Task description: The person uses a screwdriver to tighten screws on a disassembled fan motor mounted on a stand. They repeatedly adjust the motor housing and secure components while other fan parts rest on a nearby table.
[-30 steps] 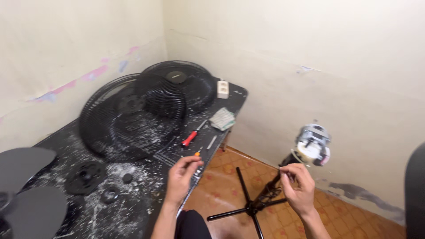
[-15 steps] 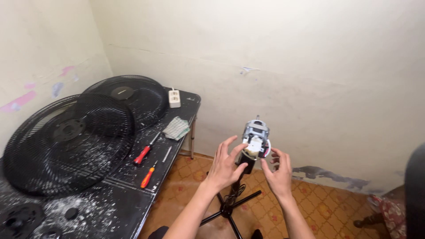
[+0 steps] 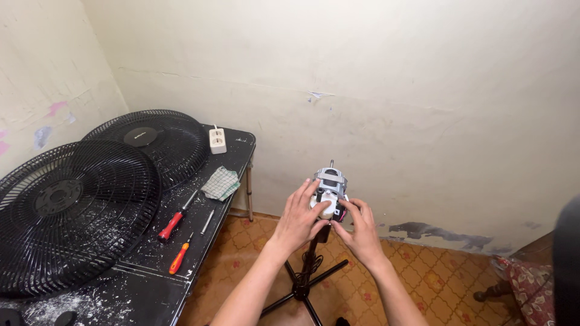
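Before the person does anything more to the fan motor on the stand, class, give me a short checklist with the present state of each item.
1. Both hands on the motor: ok. The left hand and right hand cup the fan motor.
2. Motor sits on the stand: ok, upright on its black pole.
3. Stand legs spread flat on the floor: ok.
4. Screwdrivers within reach: cannot tell; the red screwdriver and orange screwdriver lie on the table.
5. Wires unplugged: cannot tell.
6. Fan guards out of the way: ok.
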